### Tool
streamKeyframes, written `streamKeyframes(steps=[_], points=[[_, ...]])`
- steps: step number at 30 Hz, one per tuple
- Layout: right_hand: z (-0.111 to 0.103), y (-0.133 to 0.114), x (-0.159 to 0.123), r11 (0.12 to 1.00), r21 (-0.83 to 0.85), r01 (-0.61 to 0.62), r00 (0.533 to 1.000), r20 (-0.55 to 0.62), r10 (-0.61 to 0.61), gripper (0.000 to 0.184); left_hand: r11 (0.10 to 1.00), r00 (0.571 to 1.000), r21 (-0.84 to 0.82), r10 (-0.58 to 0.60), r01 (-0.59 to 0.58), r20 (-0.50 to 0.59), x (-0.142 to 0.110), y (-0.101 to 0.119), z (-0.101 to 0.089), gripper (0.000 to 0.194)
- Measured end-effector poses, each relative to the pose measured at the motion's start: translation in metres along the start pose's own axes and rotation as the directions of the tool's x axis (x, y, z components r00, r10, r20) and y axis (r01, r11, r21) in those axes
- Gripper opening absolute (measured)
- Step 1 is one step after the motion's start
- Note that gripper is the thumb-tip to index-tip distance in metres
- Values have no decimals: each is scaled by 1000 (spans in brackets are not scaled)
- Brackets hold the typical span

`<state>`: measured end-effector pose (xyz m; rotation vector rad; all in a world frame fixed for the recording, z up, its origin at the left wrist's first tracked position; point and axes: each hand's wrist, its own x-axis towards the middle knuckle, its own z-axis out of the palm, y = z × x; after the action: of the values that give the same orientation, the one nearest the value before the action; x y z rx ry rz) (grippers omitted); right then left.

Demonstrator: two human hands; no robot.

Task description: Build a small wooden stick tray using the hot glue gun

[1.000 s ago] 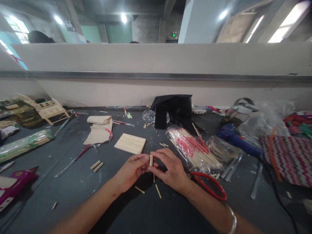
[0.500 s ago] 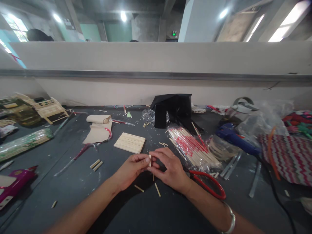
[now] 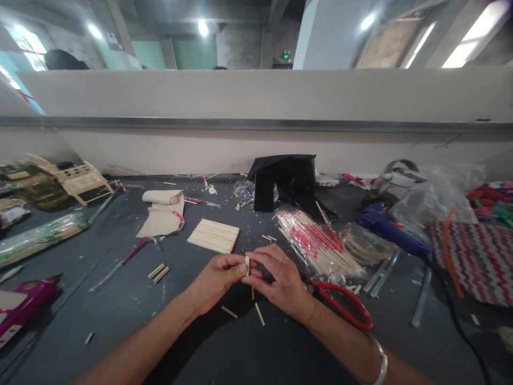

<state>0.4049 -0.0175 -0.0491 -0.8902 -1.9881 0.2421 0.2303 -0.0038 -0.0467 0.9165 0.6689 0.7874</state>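
Note:
Between the fingertips of both hands is a short wooden stick piece (image 3: 247,266), held upright. My left hand (image 3: 218,280) pinches it from the left with thumb and index finger. From the right, my right hand (image 3: 280,283) closes thumb and fingers on its two ends. Whether it is one stick or a few pressed together is hard to make out. Below the hands lie loose cut sticks (image 3: 260,314). Just beyond them rests a flat panel of wooden sticks (image 3: 214,236). Red-handled pliers (image 3: 347,305), their jaws hidden, lie beside my right forearm.
A plastic bag of red-marked sticks (image 3: 316,240) lies to the right, with a blue glue gun (image 3: 390,230) and clear glue sticks (image 3: 380,275) beyond. On the left are a sandpaper sheet (image 3: 160,219), a small wooden model (image 3: 86,182) and a magenta tool (image 3: 30,305). A black object (image 3: 284,179) stands behind.
Almost nothing differs. Both hands keep the wooden piece in the same place, with only a tiny shift of the fingers and the view.

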Motion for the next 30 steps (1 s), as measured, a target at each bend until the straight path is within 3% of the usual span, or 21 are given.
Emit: streamKeyframes(steps=[4, 9, 13, 16, 22, 26, 30], points=[[-1, 0, 1, 1000, 0, 9, 1000, -8, -9, 34, 1000, 1000, 8, 3, -3, -14, 0, -1, 0, 22], [-5, -2, 3, 999, 20, -27, 998, -50, 28, 32, 999, 999, -37, 4, -2, 50, -2, 3, 1, 31], [-7, -3, 2, 997, 29, -76, 986, -147, 80, 31, 998, 986, -10, 59, -61, -154, 1, 8, -4, 28], [-5, 0, 1, 995, 3, -99, 988, -120, 99, 32, 984, 951, 114, 164, -138, -264, 4, 10, -9, 22], [-2, 2, 0, 993, -53, -105, 993, -56, 102, 32, 937, 868, 308, 288, -167, -405, 4, 12, -12, 39], [-3, -1, 1, 992, -78, -94, 995, -42, 91, 30, 919, 911, 337, 305, -205, -277, 3, 9, -7, 17], [-5, -3, 3, 993, -114, -22, 999, -28, 19, 30, 958, 981, 256, 163, -131, -109, 0, 1, 0, 25]])
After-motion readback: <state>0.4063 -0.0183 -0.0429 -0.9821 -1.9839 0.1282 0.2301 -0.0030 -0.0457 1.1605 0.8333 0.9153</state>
